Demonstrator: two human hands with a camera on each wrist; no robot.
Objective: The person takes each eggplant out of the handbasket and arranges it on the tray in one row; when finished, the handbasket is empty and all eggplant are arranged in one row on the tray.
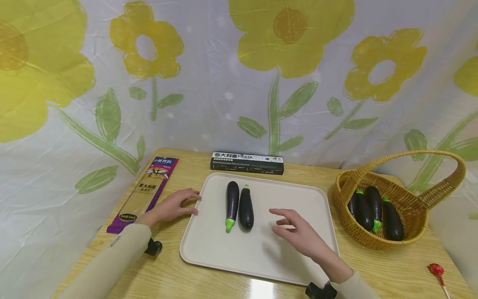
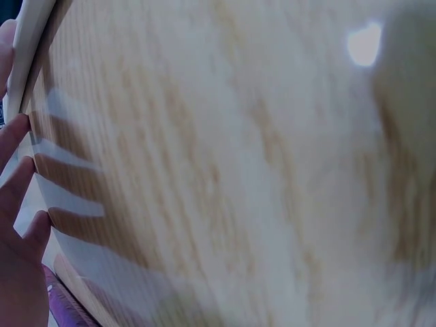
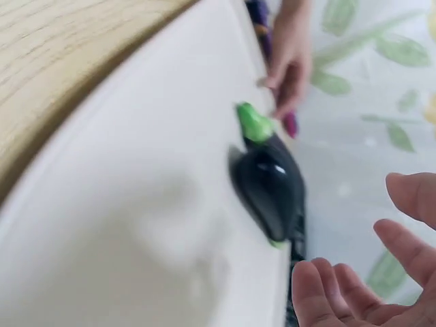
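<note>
Two eggplants lie side by side on a white tray (image 1: 287, 257). The left eggplant (image 1: 232, 201) has its green stem end toward me; the right eggplant (image 1: 246, 209) points its stem away. My left hand (image 1: 173, 206) is at the tray's left rim, fingertips right at the edge, holding nothing. Above the tray, right of the eggplants, hovers my right hand (image 1: 298, 232), its fingers loosely bent and spread with nothing between them. In the right wrist view the eggplants (image 3: 269, 187) overlap, beyond the fingers (image 3: 402, 248).
A wicker basket (image 1: 347, 211) with a tall handle holds several eggplants at the right. Behind the tray stands a black pasta box (image 1: 246, 163). A purple pasta packet (image 1: 145, 191) lies at the left. A red lollipop (image 1: 437, 270) is at the front right of the wooden table (image 1: 168, 274).
</note>
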